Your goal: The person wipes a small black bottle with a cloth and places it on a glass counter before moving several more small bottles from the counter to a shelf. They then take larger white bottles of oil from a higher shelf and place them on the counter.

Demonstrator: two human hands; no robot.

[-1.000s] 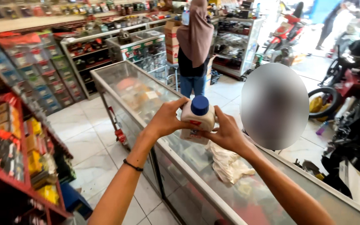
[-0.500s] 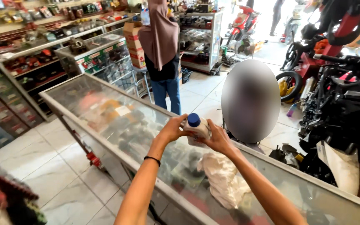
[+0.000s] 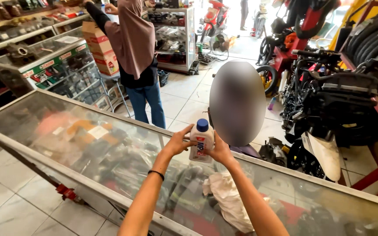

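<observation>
glass counter point(image 3: 88, 144) | white bottle point(image 3: 201, 146), blue cap, upright | both hands point(image 3: 200, 144) clasped around it

A single head-worn camera is looking down and forward along both outstretched forearms. The left hand point(image 3: 178, 143) and right hand point(image 3: 221, 151) are sitting near the frame's centre, close to the lens. Below them the glass counter point(image 3: 88, 148) is running across; beyond them the shop floor point(image 3: 189, 98) is stretching away.
</observation>
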